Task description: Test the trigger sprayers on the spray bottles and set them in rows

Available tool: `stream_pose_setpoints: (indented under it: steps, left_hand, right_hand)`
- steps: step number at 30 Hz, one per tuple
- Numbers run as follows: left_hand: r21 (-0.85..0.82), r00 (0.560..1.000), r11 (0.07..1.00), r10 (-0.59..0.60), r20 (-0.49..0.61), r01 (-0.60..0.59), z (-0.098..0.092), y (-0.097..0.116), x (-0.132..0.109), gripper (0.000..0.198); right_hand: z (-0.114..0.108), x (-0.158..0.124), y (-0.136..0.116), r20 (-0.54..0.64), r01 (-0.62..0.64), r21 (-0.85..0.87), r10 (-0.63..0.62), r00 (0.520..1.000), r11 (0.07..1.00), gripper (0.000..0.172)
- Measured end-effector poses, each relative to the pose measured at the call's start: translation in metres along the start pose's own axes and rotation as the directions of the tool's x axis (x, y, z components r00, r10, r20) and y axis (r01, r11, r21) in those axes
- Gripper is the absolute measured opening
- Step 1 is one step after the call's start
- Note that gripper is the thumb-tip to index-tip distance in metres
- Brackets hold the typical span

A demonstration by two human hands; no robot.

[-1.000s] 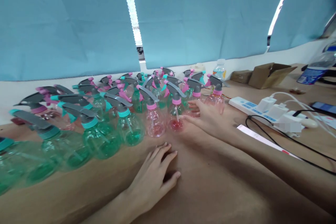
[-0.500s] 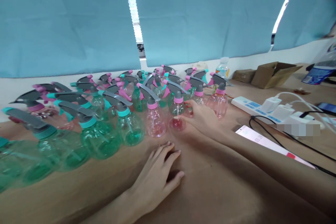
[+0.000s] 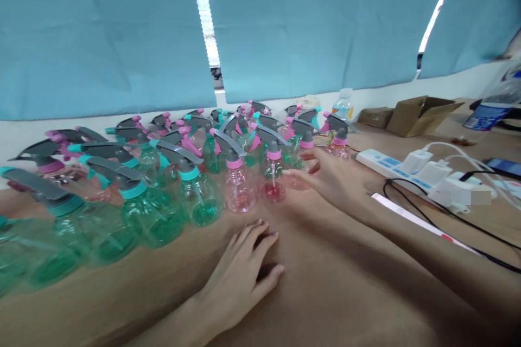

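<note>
Several clear spray bottles with grey trigger heads stand close together on the table. My right hand [image 3: 331,176] is open, fingers apart, just right of a pink-collared spray bottle [image 3: 273,179] with a red base. Its fingers also lie in front of another pink-collared bottle [image 3: 306,145], partly hiding it. My left hand [image 3: 242,268] rests open on the tabletop, holding nothing. Ahead of it are a pink spray bottle [image 3: 239,190] and a green spray bottle [image 3: 199,200] with a turquoise collar. More green bottles [image 3: 152,217] line the left.
A white power strip [image 3: 380,162] with plugged-in chargers and cables lies to the right. Beside my right forearm is a phone [image 3: 423,222]. An open cardboard box [image 3: 419,116] and a large labelled bottle [image 3: 490,111] stand farther back. A blue curtain [image 3: 285,27] hangs behind.
My right hand has let go of the red-based spray bottle and drawn back slightly to the right, its fingers opening. My left hand stays in place.
</note>
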State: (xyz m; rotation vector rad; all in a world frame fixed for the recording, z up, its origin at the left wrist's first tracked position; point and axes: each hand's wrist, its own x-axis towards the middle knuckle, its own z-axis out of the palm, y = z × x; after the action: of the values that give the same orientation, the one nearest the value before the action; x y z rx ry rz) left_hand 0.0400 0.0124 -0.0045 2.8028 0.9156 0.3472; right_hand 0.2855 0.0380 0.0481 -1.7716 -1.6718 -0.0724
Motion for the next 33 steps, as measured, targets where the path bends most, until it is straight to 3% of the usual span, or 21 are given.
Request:
stream_pose_setpoints:
  steps: [6, 11, 17, 25, 30, 33]
  left_hand:
    - [0.009, 1.000, 1.000, 0.000, -0.002, 0.000, 0.000, 0.003, 0.004, 0.039]
    - [0.000, 0.999, 1.000, 0.025, -0.033, -0.025, 0.002, 0.014, 0.010, 0.039]
    - [-0.013, 0.998, 0.999, 0.038, -0.041, -0.039, -0.002, 0.025, 0.022, 0.037]
    - [-0.162, 0.990, 0.986, -0.062, -0.127, 0.041, -0.005, 0.041, 0.034, 0.038]
    - [-0.257, 0.962, 0.954, -0.203, -0.185, 0.152, -0.001, 0.050, 0.039, 0.063]
    - [-0.366, 0.962, 0.921, -0.211, -0.173, 0.137, 0.001, 0.052, 0.035, 0.073]
  right_hand:
    - [-0.010, 0.010, 0.036, -0.072, -0.043, -0.043, 0.040, 0.997, 0.998, 0.056]
    - [0.006, 0.027, 0.032, -0.031, -0.086, -0.028, 0.085, 0.996, 0.996, 0.062]
    - [0.010, 0.034, 0.024, -0.017, -0.123, -0.036, 0.123, 0.992, 0.992, 0.050]
    - [-0.025, -0.020, 0.025, 0.011, -0.047, -0.048, 0.048, 0.999, 0.998, 0.060]
    - [-0.041, -0.063, 0.005, 0.064, 0.010, -0.011, -0.010, 0.998, 1.000, 0.060]
    - [-0.047, -0.081, -0.014, 0.059, 0.075, 0.010, -0.076, 0.995, 0.997, 0.059]
